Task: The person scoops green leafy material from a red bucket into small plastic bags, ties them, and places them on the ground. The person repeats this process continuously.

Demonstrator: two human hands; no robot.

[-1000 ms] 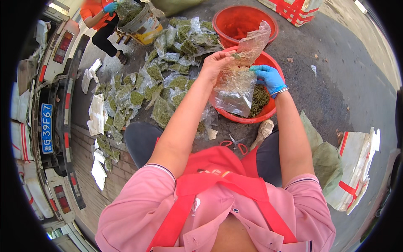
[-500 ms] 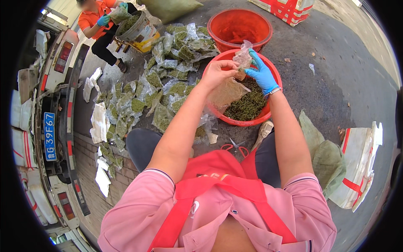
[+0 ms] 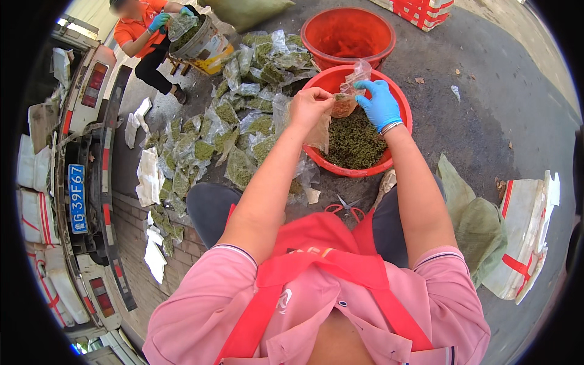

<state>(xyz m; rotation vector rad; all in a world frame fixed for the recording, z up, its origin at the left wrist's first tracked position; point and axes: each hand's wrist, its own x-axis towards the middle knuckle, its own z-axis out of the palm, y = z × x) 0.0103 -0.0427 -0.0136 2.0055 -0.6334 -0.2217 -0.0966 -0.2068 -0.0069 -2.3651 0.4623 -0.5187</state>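
Observation:
Over the near red tub (image 3: 404, 152), both my hands are at a clear plastic bag (image 3: 344, 108). My bare left hand (image 3: 310, 111) pinches the bag's side, and a loose fold of plastic hangs below it. My right hand (image 3: 382, 107), in a blue glove, has thumb and fingers closed on the upper part of the bag. Inside the tub lies a heap of small dark green grains (image 3: 356, 143). What the bag holds is hard to make out.
Several bags of green stuff (image 3: 228, 112) cover the ground to the left. Red-handled scissors (image 3: 347, 207) lie between my feet. Behind stands another red tub (image 3: 347, 36). A co-worker (image 3: 137, 36) holds a bag at a bucket (image 3: 204, 48). A truck (image 3: 91, 182) is at left, foam boxes (image 3: 523, 243) at right.
My right hand's fingers have come down and now point left across the bag. My left hand has shifted slightly, and the hanging plastic has drawn closer under it. The co-worker's bag has moved nearer the bucket.

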